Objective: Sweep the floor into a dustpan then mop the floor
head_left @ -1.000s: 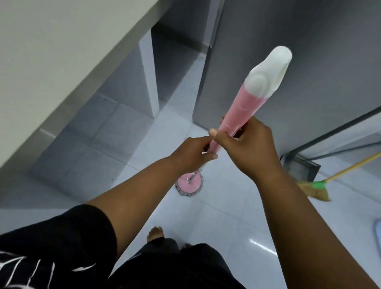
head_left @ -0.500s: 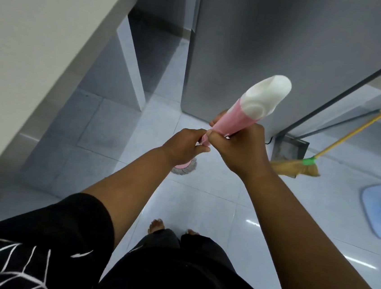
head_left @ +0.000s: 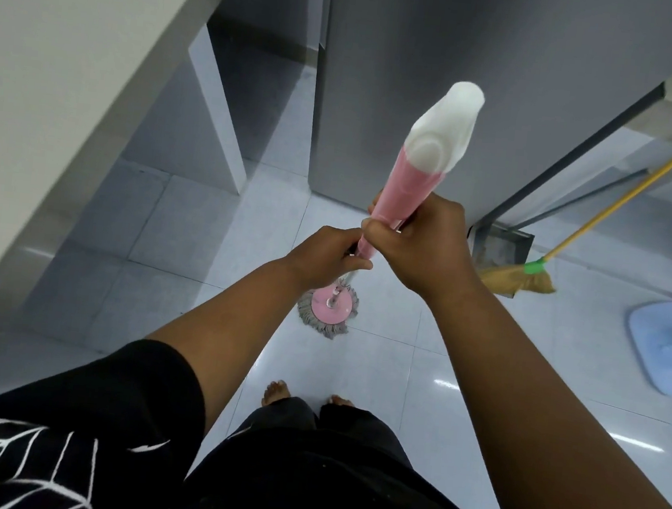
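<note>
At the far left a pale grey countertop edge slants over the glossy white tiled floor, and near the middle the left hand is curled round the thin lower shaft of the pink-handled spin mop with a white cap, whose round pink head fringed with grey strings rests flat on the tiles just ahead of two bare feet. Just right of it, the right hand is wrapped tight around the pink grip, nearly touching the left, in front of a tall grey cabinet panel. Further right a dark metal dustpan sits against the cabinet's base with the straw broom on a yellow stick with a green collar lying across it, and a pale blue flat mop pad lies near the right edge.
</note>
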`<state>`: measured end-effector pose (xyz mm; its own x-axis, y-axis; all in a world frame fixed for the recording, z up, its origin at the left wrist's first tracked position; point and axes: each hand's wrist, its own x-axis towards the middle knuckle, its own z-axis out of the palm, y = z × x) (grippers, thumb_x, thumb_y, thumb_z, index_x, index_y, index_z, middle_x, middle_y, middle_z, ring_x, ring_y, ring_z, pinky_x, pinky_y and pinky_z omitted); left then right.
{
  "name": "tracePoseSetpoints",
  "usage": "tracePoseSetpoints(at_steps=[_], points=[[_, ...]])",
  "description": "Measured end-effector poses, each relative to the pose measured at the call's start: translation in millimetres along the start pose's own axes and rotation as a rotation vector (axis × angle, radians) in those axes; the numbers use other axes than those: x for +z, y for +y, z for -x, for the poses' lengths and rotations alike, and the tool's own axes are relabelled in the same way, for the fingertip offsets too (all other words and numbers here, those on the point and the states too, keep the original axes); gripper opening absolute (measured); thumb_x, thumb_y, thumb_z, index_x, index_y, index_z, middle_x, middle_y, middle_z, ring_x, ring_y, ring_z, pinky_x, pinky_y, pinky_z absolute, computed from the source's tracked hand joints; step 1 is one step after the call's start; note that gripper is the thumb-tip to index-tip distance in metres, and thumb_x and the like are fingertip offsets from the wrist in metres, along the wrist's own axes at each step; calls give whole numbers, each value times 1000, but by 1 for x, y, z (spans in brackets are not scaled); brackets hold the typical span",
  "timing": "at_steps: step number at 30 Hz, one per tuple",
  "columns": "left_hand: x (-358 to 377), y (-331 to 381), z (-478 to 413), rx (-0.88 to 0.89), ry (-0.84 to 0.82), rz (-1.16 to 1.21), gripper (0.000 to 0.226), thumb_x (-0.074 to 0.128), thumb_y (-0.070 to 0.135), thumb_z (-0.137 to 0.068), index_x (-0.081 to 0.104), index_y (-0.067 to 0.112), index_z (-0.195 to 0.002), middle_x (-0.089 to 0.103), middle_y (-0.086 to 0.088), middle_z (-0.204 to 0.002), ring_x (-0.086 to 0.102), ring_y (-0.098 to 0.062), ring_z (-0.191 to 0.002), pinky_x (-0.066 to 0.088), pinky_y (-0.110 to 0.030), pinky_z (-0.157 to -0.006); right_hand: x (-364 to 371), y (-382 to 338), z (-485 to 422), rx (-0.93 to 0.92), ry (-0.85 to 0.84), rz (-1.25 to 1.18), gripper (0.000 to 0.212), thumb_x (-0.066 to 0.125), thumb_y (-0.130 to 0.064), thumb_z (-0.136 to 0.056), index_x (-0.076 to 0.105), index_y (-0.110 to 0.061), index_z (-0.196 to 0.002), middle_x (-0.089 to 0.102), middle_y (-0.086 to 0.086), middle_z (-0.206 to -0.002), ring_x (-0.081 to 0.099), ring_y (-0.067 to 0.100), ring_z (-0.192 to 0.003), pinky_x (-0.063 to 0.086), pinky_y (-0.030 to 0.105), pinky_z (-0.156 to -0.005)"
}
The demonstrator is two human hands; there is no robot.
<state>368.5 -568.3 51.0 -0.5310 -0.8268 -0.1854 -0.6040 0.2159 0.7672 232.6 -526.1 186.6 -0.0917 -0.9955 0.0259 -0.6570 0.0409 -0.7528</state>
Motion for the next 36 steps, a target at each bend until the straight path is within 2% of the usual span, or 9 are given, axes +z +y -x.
tracePoseSetpoints(at_steps=[4,11,16,19,25,28,30,33,36], points=[[-2,-3,8,15,39,-16,23,67,25,-90,66,9,-107,72,-6,-95,66,-24,-87,53,-42,-82,4,4,9,-59,-37,-5,19,69,-21,-71,67,-9,-86,69,6,-76,63,18,-69,50,28,-64],[-1,-12,17,7,50,-108,20,70,31,-87,64,17,-99,67,3,-85,62,-21,-79,52,-35,-74,2,7,14,0,-108,-86,13,72,-13,-70,68,-12,-82,69,1,-79,65,15,-74,55,38,-69],[1,-10,15,6,34,-130,26,69,34,-87,63,12,-98,69,-4,-84,62,-24,-76,53,-43,-76,3,4,10,30,-65,-52,14,67,-19,-69,66,-9,-78,68,8,-76,63,20,-71,55,37,-67],[-2,-6,11,17,11,-97,25,68,32,-88,64,11,-99,70,-5,-87,64,-24,-81,54,-43,-78,2,3,9,-7,-31,-20,18,67,-21,-69,65,-7,-80,67,9,-75,63,21,-69,53,34,-65],[10,-17,16,35,-9,5,12,69,22,-88,65,14,-96,62,8,-85,62,-20,-85,47,-28,-76,14,18,27,-43,-143,-10,15,73,-14,-72,69,-9,-85,70,6,-80,67,20,-77,54,41,-68],[19,-20,16,56,9,13,22,70,25,-87,65,15,-106,59,11,-84,56,-14,-78,39,-22,-72,12,26,33,-35,-158,3,12,72,-12,-73,70,-13,-86,69,0,-80,65,13,-75,54,40,-68],[21,-17,12,45,2,16,25,70,27,-87,65,17,-110,65,6,-90,59,-15,-84,39,-22,-75,9,28,29,-26,-152,-3,15,72,-11,-72,70,-15,-87,68,-7,-81,64,7,-76,54,35,-69],[22,-13,6,2,-45,12,28,68,27,-88,64,20,-115,70,-1,-111,61,-16,-100,43,-25,-86,5,33,24,14,-144,-20,21,72,-16,-72,69,-18,-92,67,-12,-86,64,7,-80,57,33,-74],[22,-10,6,-30,-142,-51,24,65,30,-90,65,21,-113,69,-1,-113,61,-21,-105,48,-34,-94,6,40,37,12,-112,-43,20,73,-16,-73,70,-16,-93,68,-8,-86,65,11,-80,56,34,-73]])
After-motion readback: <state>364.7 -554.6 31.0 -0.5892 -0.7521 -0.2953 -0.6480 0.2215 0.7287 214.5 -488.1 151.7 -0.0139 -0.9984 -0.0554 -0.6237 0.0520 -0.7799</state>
